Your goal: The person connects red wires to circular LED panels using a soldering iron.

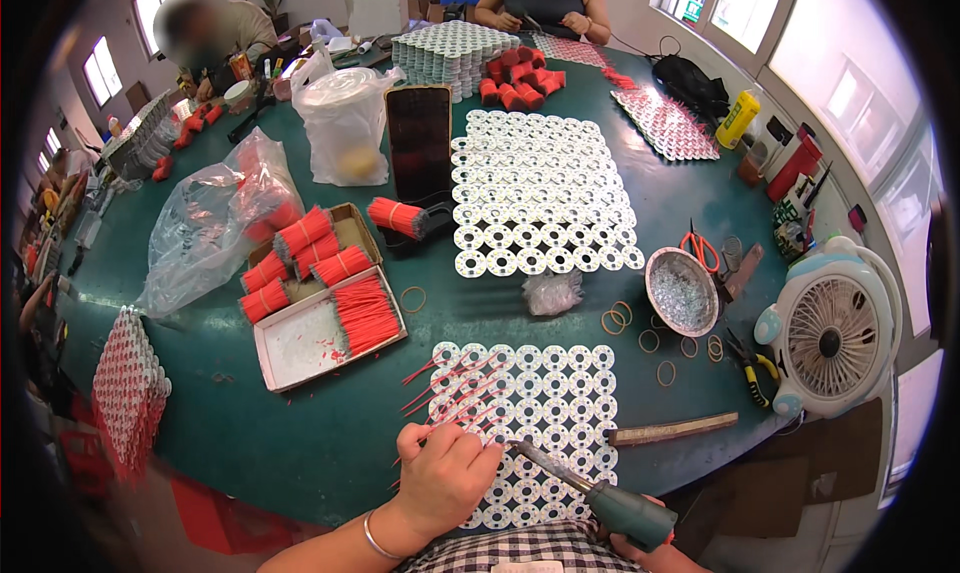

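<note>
My left hand [447, 478] is pinched over the left side of a panel of round white circuit boards [560, 410]. Red wire ends poke out beside its fingers, though the pinched part is hidden. Several red wires [462, 393] lie slantwise across the panel's upper left boards. My right hand [640, 535], mostly hidden, grips a soldering iron [625, 513] with a green handle. Its metal tip reaches the panel right beside my left fingertips. Left of the panel sits an open cardboard box [283, 351] with loose red wires [364, 313] and wire bundles [300, 233].
A larger stack of panels [540, 188] stands beyond, beside a phone [419, 143]. At right are a metal bowl [682, 291], red-handled scissors [700, 248], pliers [752, 371], a wooden strip [675, 429] and a fan [830, 338]. Two people [545, 3] sit across the table.
</note>
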Demonstrator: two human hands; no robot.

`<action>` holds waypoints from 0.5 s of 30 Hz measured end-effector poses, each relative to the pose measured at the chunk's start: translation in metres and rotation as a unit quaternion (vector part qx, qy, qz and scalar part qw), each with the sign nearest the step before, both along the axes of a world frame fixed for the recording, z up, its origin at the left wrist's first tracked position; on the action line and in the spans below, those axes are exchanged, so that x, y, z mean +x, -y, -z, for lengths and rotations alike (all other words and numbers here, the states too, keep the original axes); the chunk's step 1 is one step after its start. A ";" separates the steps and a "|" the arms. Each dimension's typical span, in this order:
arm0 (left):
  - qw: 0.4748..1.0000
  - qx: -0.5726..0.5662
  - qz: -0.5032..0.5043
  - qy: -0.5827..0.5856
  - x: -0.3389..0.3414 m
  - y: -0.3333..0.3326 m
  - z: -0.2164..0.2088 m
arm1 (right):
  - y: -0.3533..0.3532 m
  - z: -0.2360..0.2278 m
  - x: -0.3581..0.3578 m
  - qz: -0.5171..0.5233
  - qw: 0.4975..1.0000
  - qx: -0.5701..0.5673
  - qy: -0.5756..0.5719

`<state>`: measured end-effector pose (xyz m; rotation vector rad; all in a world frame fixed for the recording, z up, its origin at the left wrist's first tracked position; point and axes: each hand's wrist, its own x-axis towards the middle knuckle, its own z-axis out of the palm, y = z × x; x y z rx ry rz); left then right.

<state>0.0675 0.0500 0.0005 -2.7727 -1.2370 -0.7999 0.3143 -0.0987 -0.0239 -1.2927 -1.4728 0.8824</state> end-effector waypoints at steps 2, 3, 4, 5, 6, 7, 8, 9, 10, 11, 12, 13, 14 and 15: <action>1.000 0.002 -0.002 -0.003 0.001 0.001 0.000 | 0.002 0.001 0.001 -0.004 1.000 0.001 0.005; 1.000 0.003 -0.004 -0.004 0.000 0.000 0.000 | 0.003 0.001 0.002 -0.007 1.000 0.000 0.012; 1.000 0.002 -0.004 -0.004 0.000 0.000 0.000 | 0.004 0.002 0.003 -0.010 1.000 -0.001 0.019; 1.000 0.004 -0.006 0.008 0.001 0.000 0.001 | 0.006 0.004 0.004 -0.013 1.000 -0.001 0.025; 1.000 0.006 -0.009 0.019 0.001 0.000 0.001 | 0.008 0.005 0.006 -0.017 0.999 -0.002 0.031; 1.000 0.006 -0.010 0.018 0.000 0.001 -0.002 | 0.010 0.007 0.008 -0.022 0.999 -0.003 0.037; 1.000 0.005 -0.017 0.025 -0.002 0.004 -0.007 | 0.012 0.009 0.009 -0.026 0.999 -0.006 0.043; 0.999 0.004 -0.025 0.031 -0.003 0.006 -0.011 | 0.014 0.010 0.011 -0.030 0.998 -0.009 0.049; 0.999 0.002 -0.026 0.030 -0.004 0.009 -0.011 | 0.016 0.012 0.014 -0.034 0.998 -0.012 0.055; 0.999 -0.009 -0.024 0.024 -0.006 0.013 -0.012 | 0.017 0.014 0.015 -0.039 0.997 -0.013 0.059; 0.999 -0.020 -0.023 0.017 -0.007 0.016 -0.012 | 0.018 0.016 0.017 -0.044 0.997 -0.014 0.064; 0.999 -0.020 -0.024 0.015 -0.006 0.018 -0.009 | 0.018 0.017 0.018 -0.048 0.996 -0.015 0.069; 0.999 -0.027 -0.026 0.024 -0.009 0.020 -0.003 | 0.019 0.018 0.017 -0.053 0.995 -0.015 0.077; 0.998 -0.033 -0.029 0.034 -0.011 0.021 0.001 | 0.019 0.018 0.015 -0.057 0.994 -0.016 0.086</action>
